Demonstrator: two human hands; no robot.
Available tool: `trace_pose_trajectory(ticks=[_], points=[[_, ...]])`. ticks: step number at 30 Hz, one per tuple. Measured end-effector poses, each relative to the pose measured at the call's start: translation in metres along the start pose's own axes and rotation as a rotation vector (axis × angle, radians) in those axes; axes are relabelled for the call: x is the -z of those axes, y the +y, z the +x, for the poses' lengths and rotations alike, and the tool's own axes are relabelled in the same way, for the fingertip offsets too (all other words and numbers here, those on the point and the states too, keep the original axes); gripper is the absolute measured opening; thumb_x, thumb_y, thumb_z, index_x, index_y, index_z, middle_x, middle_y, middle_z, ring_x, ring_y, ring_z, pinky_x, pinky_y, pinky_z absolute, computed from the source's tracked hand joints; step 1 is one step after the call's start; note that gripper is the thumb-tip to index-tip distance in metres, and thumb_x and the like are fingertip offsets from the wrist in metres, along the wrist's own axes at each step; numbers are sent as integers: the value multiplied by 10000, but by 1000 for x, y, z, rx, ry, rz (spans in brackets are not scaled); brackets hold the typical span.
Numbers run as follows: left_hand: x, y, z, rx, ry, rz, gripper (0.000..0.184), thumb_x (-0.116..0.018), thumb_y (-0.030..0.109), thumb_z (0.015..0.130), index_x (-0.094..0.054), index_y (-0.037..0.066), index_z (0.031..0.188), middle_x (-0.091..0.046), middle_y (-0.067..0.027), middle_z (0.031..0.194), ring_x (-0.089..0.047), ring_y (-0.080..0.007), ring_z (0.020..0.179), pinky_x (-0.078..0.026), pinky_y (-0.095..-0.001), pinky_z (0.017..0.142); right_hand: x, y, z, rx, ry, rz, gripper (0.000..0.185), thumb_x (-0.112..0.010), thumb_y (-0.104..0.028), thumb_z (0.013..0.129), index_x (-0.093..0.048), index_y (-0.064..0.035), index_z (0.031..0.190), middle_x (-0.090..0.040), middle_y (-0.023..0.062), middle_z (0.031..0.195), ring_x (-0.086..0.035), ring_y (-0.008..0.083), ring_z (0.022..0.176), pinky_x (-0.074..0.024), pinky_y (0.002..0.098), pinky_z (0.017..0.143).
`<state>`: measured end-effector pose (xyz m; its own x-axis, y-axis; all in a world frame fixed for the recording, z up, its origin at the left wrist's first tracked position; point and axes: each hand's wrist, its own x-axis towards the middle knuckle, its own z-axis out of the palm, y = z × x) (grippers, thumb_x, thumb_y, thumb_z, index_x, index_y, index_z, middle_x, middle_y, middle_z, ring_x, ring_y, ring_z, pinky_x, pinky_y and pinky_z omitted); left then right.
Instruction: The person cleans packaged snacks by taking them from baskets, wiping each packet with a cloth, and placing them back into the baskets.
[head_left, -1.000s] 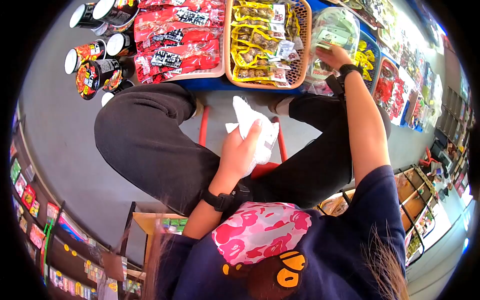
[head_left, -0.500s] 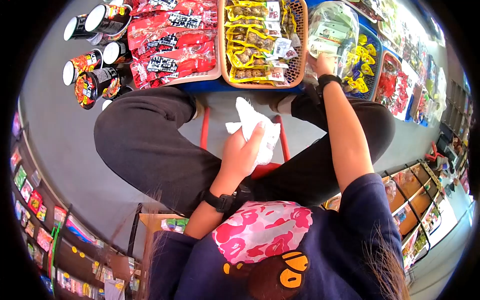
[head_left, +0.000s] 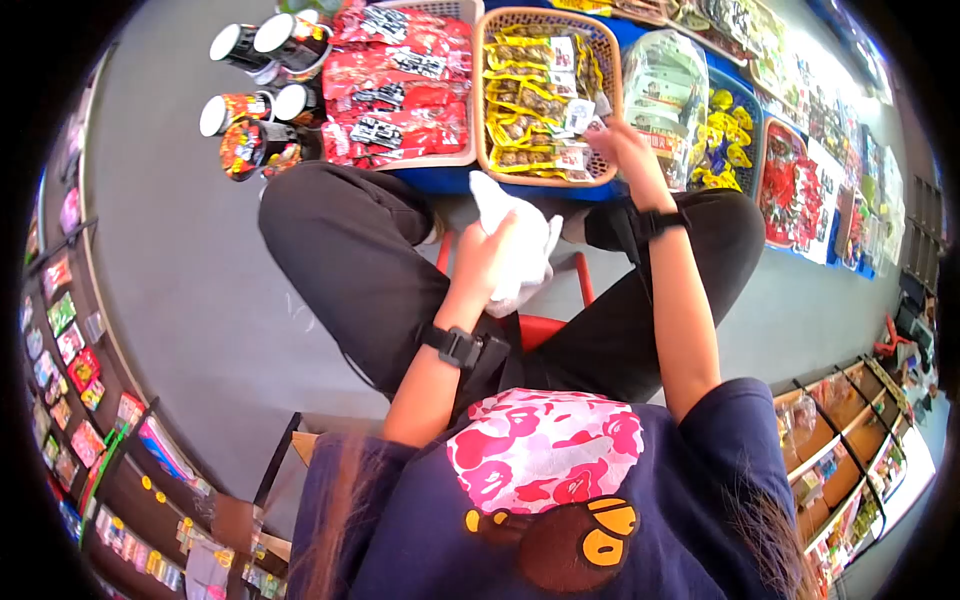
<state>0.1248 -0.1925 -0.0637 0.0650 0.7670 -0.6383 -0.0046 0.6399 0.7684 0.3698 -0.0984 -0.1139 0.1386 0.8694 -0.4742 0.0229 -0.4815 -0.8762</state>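
Observation:
My left hand (head_left: 487, 262) is closed around a bunched white cloth (head_left: 520, 255), held above my lap between my knees. At the right rim of an orange-tan basket (head_left: 612, 60) is my right hand (head_left: 632, 152), its fingers stretched toward the packets inside. Several yellow-edged snack packets (head_left: 525, 95) with white labels fill that basket. The fingertips are close to the labels; whether they touch one is unclear. Just right of this hand lies a clear plastic bag (head_left: 662, 90) with printed packs in it.
A pale basket (head_left: 468, 100) of red snack packets (head_left: 395, 95) stands left of the yellow ones. Black cup containers (head_left: 262, 145) stand further left. On the right are a blue basket (head_left: 752, 100) with yellow-wrapped sweets and a basket of red packets (head_left: 790, 190). A red stool (head_left: 540, 328) is beneath me.
My right hand has left the clear plastic bag and moved left to the basket of yellow packets. My left hand still holds the white cloth. The view has shifted, moving the goods rightward.

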Motion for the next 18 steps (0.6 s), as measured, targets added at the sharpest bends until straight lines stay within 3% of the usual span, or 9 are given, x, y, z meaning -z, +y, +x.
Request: trace_pose_trajectory(ticks=[3,5,6,7,9,11,13,14,18], points=[[15,5,-2,37,115,-275,317,-531,261,869,-615,-35,946,-636,-56,794,-594,-108,654,-466,-245,575,-43,-50,-93,3,-448,-190,328,-521,-212,866,-519,8,1110,-591,59,915,-530,110,836,-429,244,751],[16,2,-2,-53,36,-476,299,-538,243,869,-609,-30,970,-631,-46,800,-588,-99,655,-466,-235,577,-69,-30,-126,181,-603,18,305,-498,-143,882,-500,2,1150,-551,51,1059,-497,105,934,-417,245,803],[16,1,-2,-50,-21,-455,275,-536,216,869,-601,-25,983,-633,-53,840,-604,-119,702,-480,-237,620,-76,-21,-141,97,-610,83,318,-524,-144,867,-499,9,1144,-554,45,1054,-500,119,951,-422,265,819],[15,-1,-1,-54,-80,-429,253,-534,190,868,-593,-21,996,-634,-59,880,-619,-138,749,-494,-240,663,-78,2,-151,189,-529,-80,346,-540,-162,859,-492,14,1153,-553,43,1072,-506,134,962,-429,288,827],[7,-12,6,-74,-112,-393,260,-553,201,863,-591,-14,1006,-628,-38,864,-605,-119,736,-483,-230,651,-81,47,-151,112,-473,-208,377,-585,-260,820,-550,27,1061,-618,85,923,-570,149,811,-470,316,738],[1,5,-1,0,-150,-226,276,-573,211,857,-583,-2,1032,-615,-22,868,-581,-96,739,-468,-229,647,-76,7,-150,-159,-613,-651,324,-573,-225,835,-574,24,1042,-617,73,905,-564,120,818,-458,272,727],[0,4,2,-89,-262,-104,292,-581,231,856,-581,5,1040,-606,-15,872,-562,-78,743,-456,-229,638,-71,15,-143,-79,-566,-655,324,-568,-261,830,-600,14,998,-623,42,846,-563,125,716,-456,274,643],[-3,21,-7,-194,-257,-25,313,-575,249,862,-572,2,1054,-606,-16,890,-556,-72,764,-455,-233,654,-75,20,-146,-42,-454,-250,335,-568,-288,811,-605,26,923,-621,66,746,-586,150,626,-453,309,549],[29,85,-50,-863,-10,599,187,-587,158,817,-634,-2,901,-632,-125,929,-603,-241,821,-471,-317,732,-64,63,-120,-17,-232,-86,320,-578,-274,799,-615,28,898,-612,56,717,-548,107,609,-432,270,551]])
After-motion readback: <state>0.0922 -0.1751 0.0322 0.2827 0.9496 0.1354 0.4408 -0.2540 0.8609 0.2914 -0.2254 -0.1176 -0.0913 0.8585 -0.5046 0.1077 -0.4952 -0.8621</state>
